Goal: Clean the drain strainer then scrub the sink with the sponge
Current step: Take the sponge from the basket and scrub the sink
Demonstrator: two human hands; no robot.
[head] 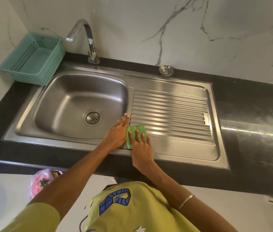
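The green sponge (135, 135) is lying flat on the steel sink (174, 153) at the near-left corner of its ribbed drainboard, just beside the basin's right rim. The right hand (140, 148) is pressing down on it with straight, spread fingers, while the left hand (118, 133) is resting flat and open on the rim between basin and drainboard, touching the sponge's left edge. The drain strainer (166, 70) is sitting apart on the sink's back edge (near the wall). A faucet (85, 39) is standing at the back-left, with a teal basket (33, 59) at the counter's far-left corner.
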